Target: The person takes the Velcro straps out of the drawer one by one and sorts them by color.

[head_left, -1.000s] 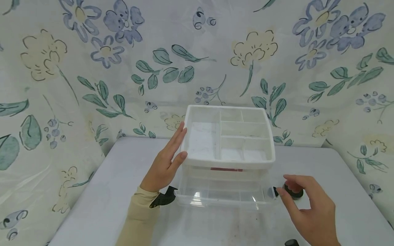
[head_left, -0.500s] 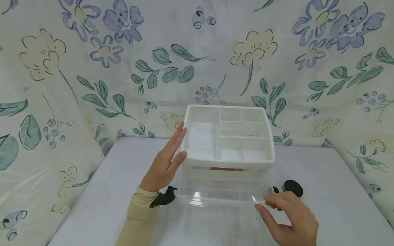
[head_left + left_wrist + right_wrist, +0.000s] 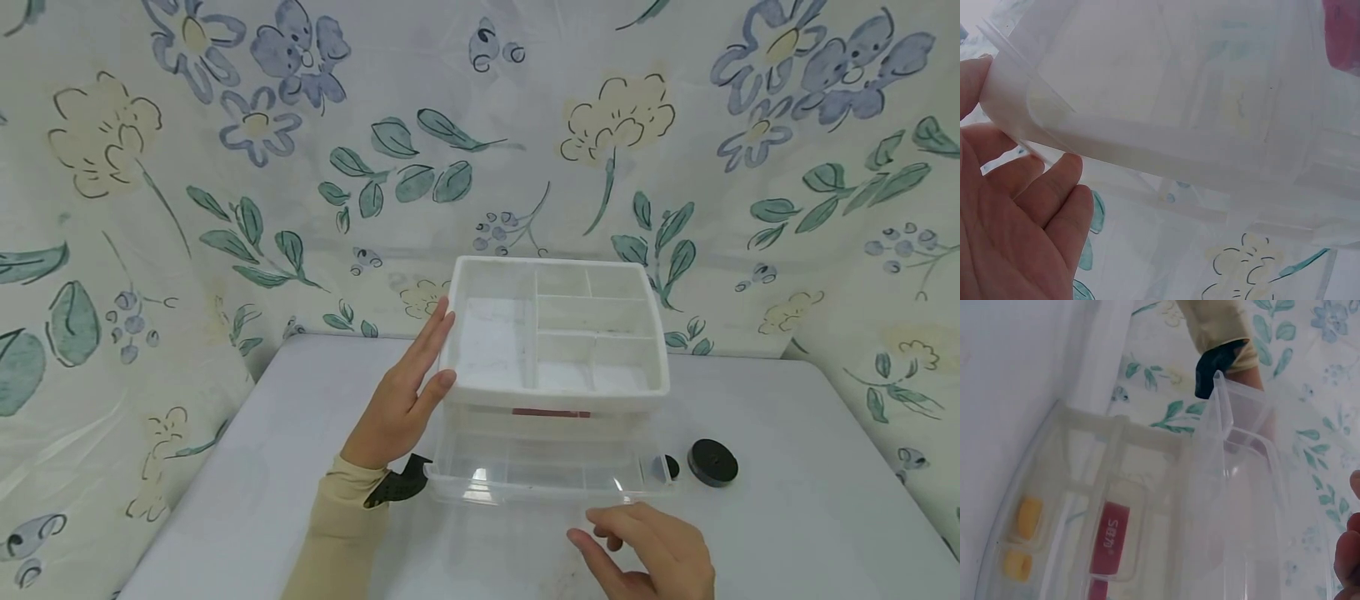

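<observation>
A white organizer box [image 3: 558, 333] with a divided top tray stands on the table, a clear plastic drawer [image 3: 540, 467] pulled out from its front. My left hand [image 3: 397, 400] rests against the box's left side, its fingers extended along the wall. In the left wrist view, fingertips [image 3: 1072, 165] touch the clear side. My right hand [image 3: 652, 550] hovers in front of the drawer's front edge, thumb and fingers apart, holding nothing visible. Through the right wrist view, a red packet [image 3: 1110, 537] with white lettering and two small yellow pieces [image 3: 1029, 517] show inside the drawer compartments.
A round black lid [image 3: 712, 462] lies on the table to the right of the drawer. Beside it sits a smaller black round object [image 3: 671, 467], partly hidden by the drawer. A flowered cloth [image 3: 525, 125] hangs behind the table.
My right hand has moved left and toward me, from beside the black lid to in front of the drawer, uncovering the lid. The left hand and organizer have stayed still.
</observation>
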`<state>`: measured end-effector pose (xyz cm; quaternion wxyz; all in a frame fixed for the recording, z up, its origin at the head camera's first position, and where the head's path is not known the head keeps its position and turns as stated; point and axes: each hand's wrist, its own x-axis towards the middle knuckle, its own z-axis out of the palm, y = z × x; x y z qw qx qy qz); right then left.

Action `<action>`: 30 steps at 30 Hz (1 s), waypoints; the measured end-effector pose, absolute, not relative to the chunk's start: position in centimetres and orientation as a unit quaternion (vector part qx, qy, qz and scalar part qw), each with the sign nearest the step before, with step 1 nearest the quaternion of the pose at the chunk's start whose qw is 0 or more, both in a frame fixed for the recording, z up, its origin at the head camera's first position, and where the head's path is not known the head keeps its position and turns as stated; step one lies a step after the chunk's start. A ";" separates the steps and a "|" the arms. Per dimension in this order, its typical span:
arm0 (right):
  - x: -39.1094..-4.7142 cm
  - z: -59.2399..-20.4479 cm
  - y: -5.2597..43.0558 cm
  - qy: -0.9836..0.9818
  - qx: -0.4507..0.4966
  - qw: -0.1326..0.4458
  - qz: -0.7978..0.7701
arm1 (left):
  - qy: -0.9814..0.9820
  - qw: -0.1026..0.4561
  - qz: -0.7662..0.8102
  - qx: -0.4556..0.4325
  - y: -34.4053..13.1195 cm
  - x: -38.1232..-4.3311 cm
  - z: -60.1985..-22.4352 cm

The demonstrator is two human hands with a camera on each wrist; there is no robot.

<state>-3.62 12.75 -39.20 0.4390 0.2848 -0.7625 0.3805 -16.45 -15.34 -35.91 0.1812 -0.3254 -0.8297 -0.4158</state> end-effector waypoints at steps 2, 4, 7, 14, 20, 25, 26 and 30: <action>-3.6 -39.6 12.5 -0.764 0.290 0.435 0.379 | -0.830 0.179 -0.416 -0.326 -15.3 -16.5 -35.9; -3.6 -39.9 12.3 -0.764 0.293 0.434 0.376 | -0.830 0.177 -0.416 -0.327 -15.3 -16.5 -35.9; -3.5 -40.3 12.0 -0.770 0.291 0.427 0.375 | -0.830 0.177 -0.415 -0.328 -15.3 -16.6 -36.0; -3.9 -40.4 11.2 -0.763 0.303 0.430 0.376 | -0.830 0.179 -0.416 -0.326 -15.3 -16.5 -36.0; -4.2 -39.7 10.6 -0.750 0.316 0.450 0.369 | -0.830 0.178 -0.417 -0.326 -15.3 -16.5 -35.9; -4.5 -39.7 10.1 -0.742 0.327 0.465 0.356 | -0.828 0.180 -0.418 -0.327 -15.3 -16.5 -36.0; -4.7 -39.8 10.1 -0.741 0.328 0.469 0.352 | -0.828 0.180 -0.418 -0.327 -15.3 -16.5 -36.1; -5.1 -40.3 10.1 -0.739 0.331 0.480 0.336 | -0.829 0.178 -0.418 -0.325 -15.3 -16.5 -36.1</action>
